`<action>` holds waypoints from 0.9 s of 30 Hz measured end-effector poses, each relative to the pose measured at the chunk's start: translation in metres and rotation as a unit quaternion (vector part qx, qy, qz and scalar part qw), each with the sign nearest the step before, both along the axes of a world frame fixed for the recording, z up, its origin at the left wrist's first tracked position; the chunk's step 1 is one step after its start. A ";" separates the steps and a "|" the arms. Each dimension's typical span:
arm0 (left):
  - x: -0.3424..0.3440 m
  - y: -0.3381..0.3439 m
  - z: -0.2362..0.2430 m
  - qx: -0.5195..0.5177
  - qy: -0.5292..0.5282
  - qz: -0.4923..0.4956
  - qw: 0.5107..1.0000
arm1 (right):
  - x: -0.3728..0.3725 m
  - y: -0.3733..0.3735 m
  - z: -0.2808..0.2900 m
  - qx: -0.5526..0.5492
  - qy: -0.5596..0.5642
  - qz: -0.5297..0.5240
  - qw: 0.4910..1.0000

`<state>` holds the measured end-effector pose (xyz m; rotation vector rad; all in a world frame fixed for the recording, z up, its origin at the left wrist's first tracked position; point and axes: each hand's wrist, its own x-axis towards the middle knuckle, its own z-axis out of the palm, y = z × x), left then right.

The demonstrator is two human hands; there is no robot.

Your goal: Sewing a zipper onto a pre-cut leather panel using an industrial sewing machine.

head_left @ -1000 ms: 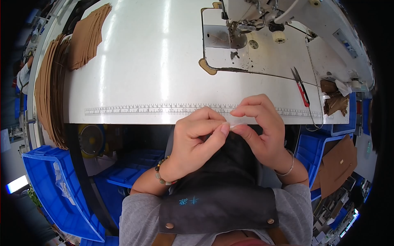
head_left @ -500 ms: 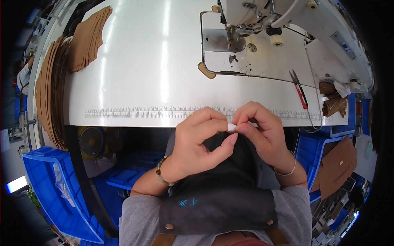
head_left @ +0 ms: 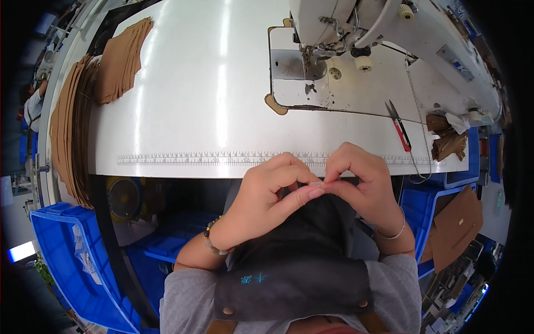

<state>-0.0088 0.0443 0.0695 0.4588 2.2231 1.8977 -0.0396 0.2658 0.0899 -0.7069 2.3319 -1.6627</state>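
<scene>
- Thread end (head_left: 316, 184) (tiny pale bit, hard to tell exactly what) is sitting pinched between both hands, just off the tabletop (head_left: 222, 111) front edge, above the dark apron (head_left: 300, 267).
- Left hand (head_left: 267, 203) and right hand (head_left: 361, 183): fingertips are closing on that bit, touching each other.
- Risk: piece is so small that any easing of the grip is likely dropping it into the lap or the blue bins (head_left: 67, 250).
- Tabletop: white, glossy, ruler strip (head_left: 222, 159) along the front; sewing machine (head_left: 389, 39), red snips (head_left: 400, 129), brown cut pieces (head_left: 119, 58) stacked left.
- Room: workshop, crowded edges.
</scene>
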 end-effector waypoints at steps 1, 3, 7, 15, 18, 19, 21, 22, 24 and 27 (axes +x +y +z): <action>-0.001 -0.002 0.002 0.001 0.001 0.001 1.000 | -0.002 0.004 0.003 0.004 -0.002 0.027 1.000; -0.004 -0.005 0.005 0.082 -0.116 -0.100 0.985 | -0.004 0.009 0.009 0.011 -0.001 0.058 0.998; -0.008 -0.001 0.003 0.093 -0.147 -0.142 0.974 | -0.009 0.016 0.017 0.025 0.033 0.150 0.988; -0.014 0.019 -0.001 0.241 -0.284 -0.242 0.896 | -0.015 0.025 0.023 -0.065 0.071 0.214 0.972; -0.026 0.019 0.001 0.242 -0.225 -0.173 0.928 | -0.017 0.042 0.024 -0.032 0.117 0.076 0.990; -0.033 0.017 0.002 0.265 -0.226 -0.143 0.926 | -0.022 0.051 0.024 0.047 0.162 -0.031 0.985; -0.049 0.016 0.001 0.287 -0.241 -0.055 0.925 | -0.030 0.069 0.017 0.129 0.207 -0.135 0.960; -0.058 0.016 0.001 0.305 -0.231 -0.021 0.923 | -0.033 0.077 0.011 0.238 0.209 -0.208 0.925; -0.074 0.025 -0.002 0.336 -0.234 0.020 0.912 | -0.038 0.091 -0.004 0.345 0.213 -0.278 0.871; -0.086 0.041 -0.006 0.386 -0.240 0.074 0.888 | -0.041 0.110 -0.025 0.452 0.243 -0.240 0.824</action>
